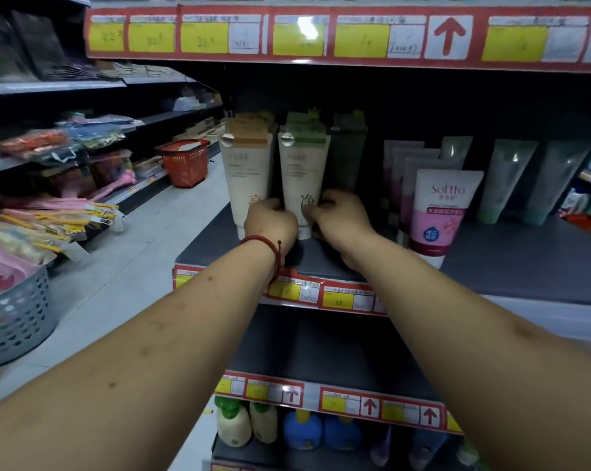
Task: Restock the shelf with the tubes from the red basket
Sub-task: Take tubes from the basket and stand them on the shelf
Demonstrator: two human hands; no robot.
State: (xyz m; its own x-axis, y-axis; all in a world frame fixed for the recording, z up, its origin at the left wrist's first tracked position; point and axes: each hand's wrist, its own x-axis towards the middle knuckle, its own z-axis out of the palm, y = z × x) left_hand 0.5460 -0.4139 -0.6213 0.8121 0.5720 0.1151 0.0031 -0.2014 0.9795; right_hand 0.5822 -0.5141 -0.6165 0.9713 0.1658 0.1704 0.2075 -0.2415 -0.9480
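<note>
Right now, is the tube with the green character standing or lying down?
Standing: the tube rests cap-down on the shelf, crimped end up, with the left hand and right hand holding its lower part.

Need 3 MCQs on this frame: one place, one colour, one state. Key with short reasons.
1. Where is the red basket?
A. in a hand
B. on the aisle floor, off to the left
C. on the top rack

2. What colour is the cord on the left wrist?
A. blue
B. white
C. red

3. How is the green-print tube placed?
A. upright on the shelf, cap down
B. lying flat
C. inside the basket

Key:
1. B, it stands on the floor tiles beside the far racks.
2. C, a red loop circles the wrist.
3. A, the left hand and the right hand grip its lower end while it stands in the row.
</note>
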